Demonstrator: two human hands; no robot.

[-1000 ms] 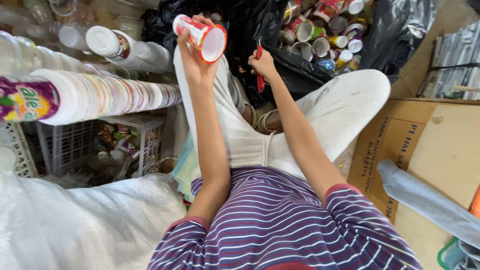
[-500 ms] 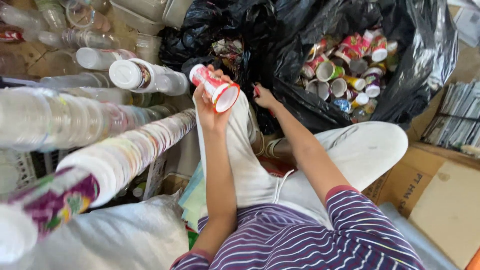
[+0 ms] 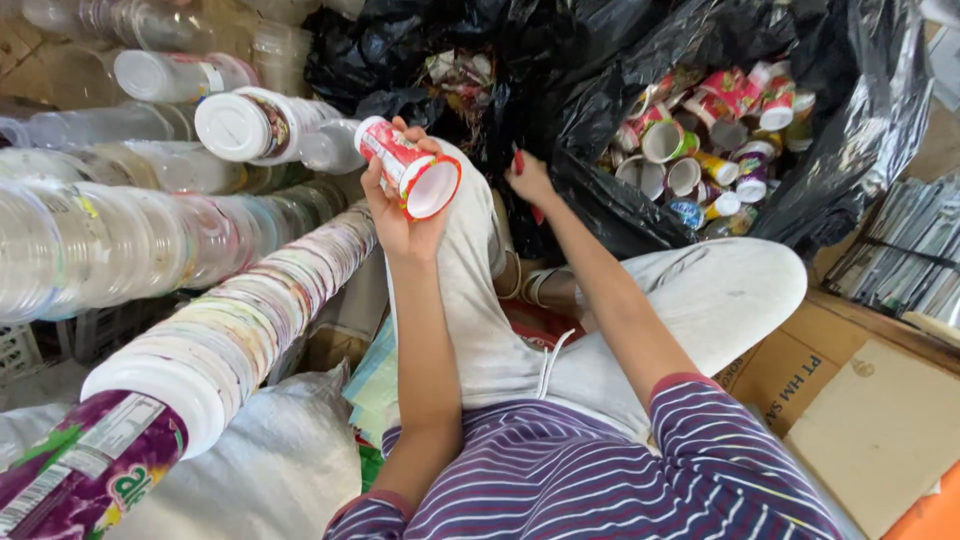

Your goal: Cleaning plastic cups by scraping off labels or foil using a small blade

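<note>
My left hand (image 3: 400,215) is raised above my knee and grips a red and white plastic cup (image 3: 410,168) on its side, its white open mouth turned toward me. My right hand (image 3: 530,180) reaches forward to the edge of a black plastic bag (image 3: 620,215) and pinches a small red item (image 3: 519,160); what that item is I cannot tell. Inside the bag lies a heap of colourful used cups (image 3: 715,130). I sit with knees apart in white trousers and a purple striped shirt.
Long nested stacks of cups (image 3: 250,320) and clear cup stacks (image 3: 120,240) lie on the left, some over white crates (image 3: 30,345). A white sack (image 3: 270,470) sits at lower left. Flattened cardboard (image 3: 870,420) and a pile of papers (image 3: 900,250) are on the right.
The view has tilted up toward the black bag, showing more of the cups inside. My left hand keeps the cup and has turned its mouth more toward me; my right hand stays at the bag's edge.
</note>
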